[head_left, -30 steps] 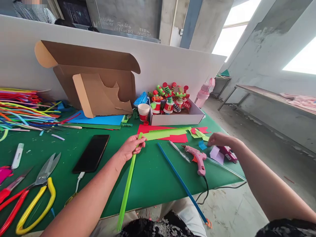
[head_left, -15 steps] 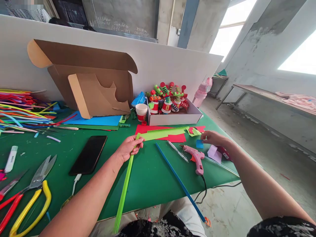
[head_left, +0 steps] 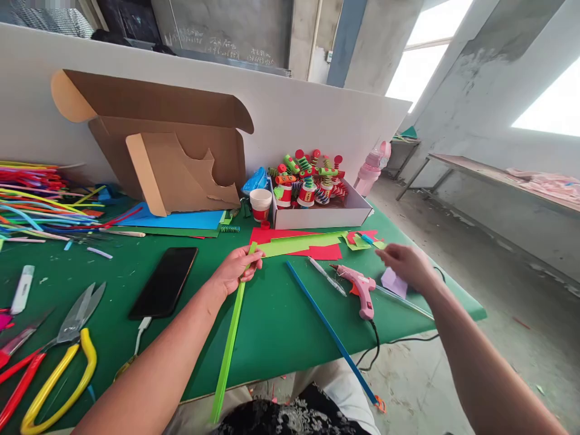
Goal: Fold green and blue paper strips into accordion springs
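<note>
My left hand (head_left: 240, 267) pinches a long, narrow light-green paper strip (head_left: 229, 347); the strip slants down toward my lap. Over the table's right side, my right hand (head_left: 403, 261) has its fingers curled in. Whatever they may hold is hidden from me. Beside it lie a folded lilac paper piece (head_left: 393, 283) and the pink hot glue gun (head_left: 360, 289) with a clear glue stick in its back. Just beyond its fingertips, a small blue paper piece (head_left: 366, 238) rests by green scraps (head_left: 354, 242). A blue paper strip (head_left: 328, 329) lies between my hands.
Behind are green strips (head_left: 299, 244) on red paper (head_left: 328, 252), paper cups (head_left: 260, 204) and a white box (head_left: 324, 219) of paper-cup figures. Scissors (head_left: 75, 326), a phone (head_left: 164, 283) and bundled coloured sticks (head_left: 40, 202) occupy the left. A pen (head_left: 326, 276) lies near the glue gun.
My right hand has shifted right, away from the small blue piece, which now lies farther back by the green scraps. The red object beside the lilac paper is now hidden. My left hand stays put.
</note>
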Demonstrator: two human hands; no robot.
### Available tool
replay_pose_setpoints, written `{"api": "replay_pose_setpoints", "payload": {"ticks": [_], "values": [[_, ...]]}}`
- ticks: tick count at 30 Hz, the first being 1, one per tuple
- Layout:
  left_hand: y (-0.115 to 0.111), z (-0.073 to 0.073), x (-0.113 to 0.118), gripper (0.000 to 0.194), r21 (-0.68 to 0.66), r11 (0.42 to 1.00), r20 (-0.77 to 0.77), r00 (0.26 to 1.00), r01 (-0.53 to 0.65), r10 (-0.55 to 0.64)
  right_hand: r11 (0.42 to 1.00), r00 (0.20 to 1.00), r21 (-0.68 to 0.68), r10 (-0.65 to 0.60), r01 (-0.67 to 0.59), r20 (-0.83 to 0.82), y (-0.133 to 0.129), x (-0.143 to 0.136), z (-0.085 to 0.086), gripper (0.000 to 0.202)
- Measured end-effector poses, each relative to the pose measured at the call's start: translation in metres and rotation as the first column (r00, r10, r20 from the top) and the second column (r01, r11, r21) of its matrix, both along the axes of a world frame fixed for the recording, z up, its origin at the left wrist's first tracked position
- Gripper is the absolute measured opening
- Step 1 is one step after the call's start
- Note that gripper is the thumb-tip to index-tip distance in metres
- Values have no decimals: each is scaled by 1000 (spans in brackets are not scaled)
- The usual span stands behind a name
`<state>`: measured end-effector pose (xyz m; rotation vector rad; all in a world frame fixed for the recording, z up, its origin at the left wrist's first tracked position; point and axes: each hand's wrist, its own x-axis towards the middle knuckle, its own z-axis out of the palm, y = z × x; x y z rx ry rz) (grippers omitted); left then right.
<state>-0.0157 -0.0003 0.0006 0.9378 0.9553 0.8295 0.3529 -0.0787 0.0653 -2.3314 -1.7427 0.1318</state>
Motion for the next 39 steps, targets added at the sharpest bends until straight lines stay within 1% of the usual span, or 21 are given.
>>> {"api": "replay_pose_setpoints", "payload": {"ticks": [2, 4, 6, 9, 11, 13, 15, 16, 17, 18, 19, 21, 23, 24, 25, 26, 27, 29, 34, 37, 39], "values": [[0, 0, 1, 25, -2, 1000, -2, 1000, 3, -3, 999, 999, -33, 18, -19, -28, -31, -20, -11, 47], [0, 0, 1, 26, -4, 1000, -6, 1000, 4, -4, 994, 999, -108, -36, 32, -38, -53, -38, -23, 48], [-1, 0, 1, 26, -1, 1000, -8, 1000, 4, -4, 985, 995, -164, -73, 60, -75, -64, -53, -33, 45], [-1, -1, 0, 26, 8, 1000, -1, 1000, 2, -2, 980, 985, -168, -127, 107, -117, -65, -65, -41, 32], [-1, -2, -1, 26, 13, 1000, 5, 1000, 3, -3, 983, 979, -126, -152, 135, -133, -64, -67, -42, 28], [-1, -3, -1, 27, 16, 1000, 12, 1000, 7, -7, 985, 971, -41, -174, 170, -161, -64, -66, -41, 29], [0, -3, 0, 29, 20, 1000, 22, 1000, 8, -8, 975, 947, 75, -185, 211, -263, -65, -64, -38, 31], [0, -3, 0, 30, 21, 1000, 25, 1000, 5, -5, 964, 915, 130, -171, 232, -365, -65, -64, -36, 30], [0, -3, 1, 32, 21, 1000, 28, 1000, -1, 1, 950, 858, 178, -138, 255, -494, -65, -64, -32, 28], [0, -2, 1, 33, 19, 1000, 29, 1000, -9, 8, 937, 767, 218, -75, 273, -637, -64, -65, -27, 25], [-1, -2, 2, 33, 18, 1000, 32, 999, -16, 16, 927, 640, 241, 1, 287, -768, -62, -66, -22, 23], [-2, 0, 3, 31, 16, 1000, 50, 999, -20, 19, 934, 350, 218, 111, 283, -930, -56, -73, -11, 22], [-3, 1, 3, 28, 16, 1000, 80, 997, -11, 10, 969, 69, 154, 144, 195, -987, -47, -83, -1, 21], [-4, 1, 3, 26, 20, 1000, 94, 996, -8, 6, 979, -37, 144, 151, 142, -988, -42, -89, 2, 22], [-4, 1, 4, 24, 27, 1000, 104, 995, -6, 3, 983, -107, 150, 161, 101, -981, -37, -96, 5, 24], [-5, 0, 4, 22, 36, 999, 110, 994, -5, 1, 984, -143, 163, 172, 78, -975, -31, -103, 7, 26], [-6, 1, 5, 21, 46, 999, 114, 993, -5, 0, 983, -151, 171, 178, 63, -972, -25, -110, 8, 27], [-7, 2, 6, 21, 58, 998, 112, 994, 9, -15, 979, -98, 201, 203, 29, -974, -13, -124, 8, 30], [-11, 9, 12, 30, 47, 997, 51, 996, 67, -70, 941, 184, 246, 292, -233, -939, 10, -152, 5, 39], [-12, 12, 13, 37, 42, 996, 21, 996, 83, -84, 908, 284, 256, 355, -332, -891, 19, -161, 0, 41], [-13, 13, 14, 33, 47, 996, 4, 997, 77, -77, 898, 352, 279, 396, -339, -848, 22, -163, -6, 43]]}}
